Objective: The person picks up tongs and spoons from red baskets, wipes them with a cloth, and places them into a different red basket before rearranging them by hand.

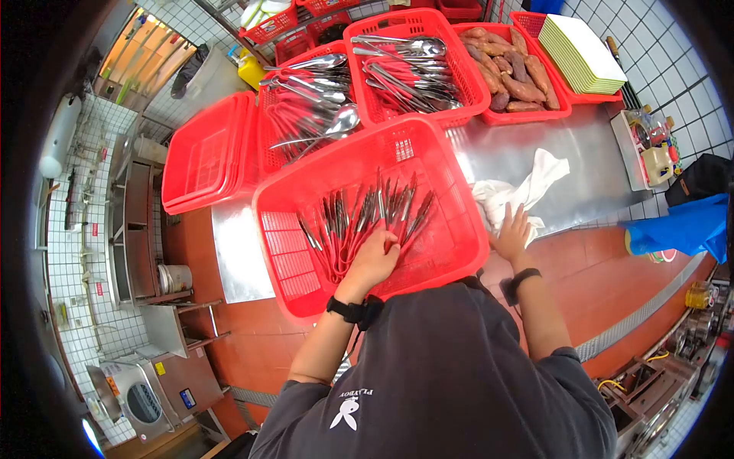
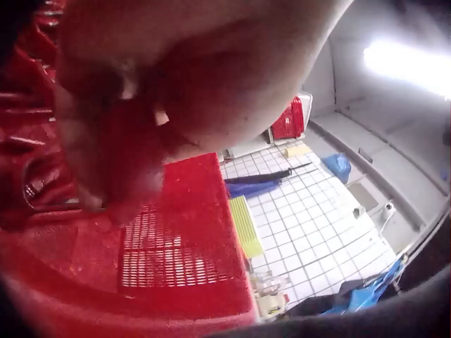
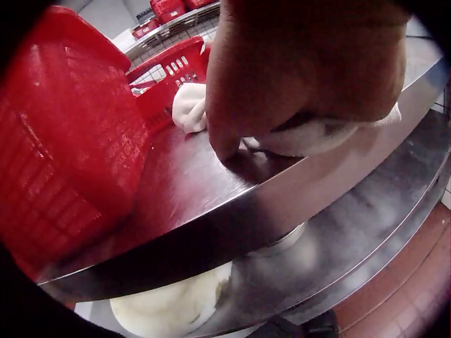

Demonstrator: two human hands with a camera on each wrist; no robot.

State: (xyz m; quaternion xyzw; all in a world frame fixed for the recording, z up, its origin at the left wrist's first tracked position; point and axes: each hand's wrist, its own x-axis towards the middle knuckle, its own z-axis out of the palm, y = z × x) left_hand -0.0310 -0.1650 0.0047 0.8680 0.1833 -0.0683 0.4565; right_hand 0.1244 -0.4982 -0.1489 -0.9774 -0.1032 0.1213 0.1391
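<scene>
My left hand (image 1: 375, 258) reaches into the large red basket (image 1: 462, 229) and pinches a pair of tongs (image 1: 381, 200) with a metal tip pointing up. Around it lie several more red-handled tongs (image 1: 336, 222), packed in a row with their tips toward the far side. In the left wrist view the hand (image 2: 162, 84) hides most of what it holds. My right hand (image 1: 512, 233) rests on a crumpled white cloth (image 1: 539, 180) on the steel table, its fingers spread. The right wrist view shows that hand (image 3: 303, 77) over the cloth (image 3: 189, 105) near the table edge.
Behind stand red baskets of metal utensils (image 1: 405, 61) and a basket of sweet potatoes (image 1: 520, 69). Stacked empty red baskets (image 1: 210, 153) are at left. Green-edged white boards (image 1: 581, 53) and a white bin of bottles (image 1: 646, 153) stand at right on the steel table (image 1: 581, 145).
</scene>
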